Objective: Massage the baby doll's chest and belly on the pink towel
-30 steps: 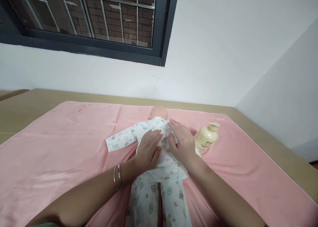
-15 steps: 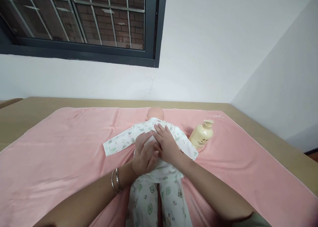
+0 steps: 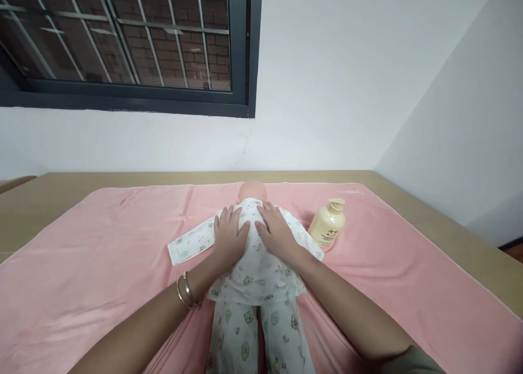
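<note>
A baby doll lies stretched out on a pink blanket, its head toward the wall and its back apparently up. It wears a white printed top and matching trousers. My left hand rests flat on the left side of its upper back, fingers spread. On the right side, near the shoulder, my right hand lies flat with the thumb apart. Neither hand grips anything. Two silver bangles circle my left wrist. Just beyond the doll's right sleeve stands a cream pump bottle.
The pink blanket spreads over a tan table. Behind it rises a white wall with a dark-framed, barred window at upper left. Another wall meets it on the right.
My hands were close together over the middle of the doll's back, the left one curled. They are now apart and flat, one on each side. The view has tilted slightly up.
</note>
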Tool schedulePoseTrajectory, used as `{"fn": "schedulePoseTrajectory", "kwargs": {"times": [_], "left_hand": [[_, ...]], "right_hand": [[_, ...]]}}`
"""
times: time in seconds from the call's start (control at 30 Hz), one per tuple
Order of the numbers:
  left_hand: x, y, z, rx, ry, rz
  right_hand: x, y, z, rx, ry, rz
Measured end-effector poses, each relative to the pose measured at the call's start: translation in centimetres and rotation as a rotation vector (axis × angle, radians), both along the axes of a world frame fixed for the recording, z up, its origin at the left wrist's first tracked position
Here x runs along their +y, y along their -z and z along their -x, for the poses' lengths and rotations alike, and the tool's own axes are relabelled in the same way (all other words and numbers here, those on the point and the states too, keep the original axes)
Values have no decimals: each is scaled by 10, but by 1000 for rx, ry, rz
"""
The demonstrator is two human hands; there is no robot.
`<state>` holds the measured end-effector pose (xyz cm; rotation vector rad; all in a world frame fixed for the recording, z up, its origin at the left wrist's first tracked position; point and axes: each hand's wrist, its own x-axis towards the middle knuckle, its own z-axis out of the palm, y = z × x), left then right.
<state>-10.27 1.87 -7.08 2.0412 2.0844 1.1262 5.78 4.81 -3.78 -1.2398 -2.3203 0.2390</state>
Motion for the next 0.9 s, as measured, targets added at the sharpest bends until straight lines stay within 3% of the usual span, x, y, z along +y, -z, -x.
{"fn": "schedulePoseTrajectory", "kwargs": {"times": [0.13, 0.27, 0.37, 0.47, 0.6, 0.67, 0.9], "left_hand": [[0, -7, -3, 139, -26, 76], [-28, -5, -19, 282, 36, -14], [-35, -7, -23, 279, 72, -17], [-18, -12, -12, 187, 73, 38], [17, -20, 10, 66, 54, 175], [22, -20, 13, 71, 45, 200], [-19, -14, -17, 260, 21, 7]], "right_hand": [[-3, -3, 0, -89, 134, 41], [-15, -8, 5, -160, 123, 17], [-6, -14, 3, -149, 117, 60], [-1, -16, 3, -174, 160, 96], [-22, -16, 9, -266, 135, 28], [-27, -18, 9, -285, 99, 11], [10, -25, -2, -189, 107, 141]]}}
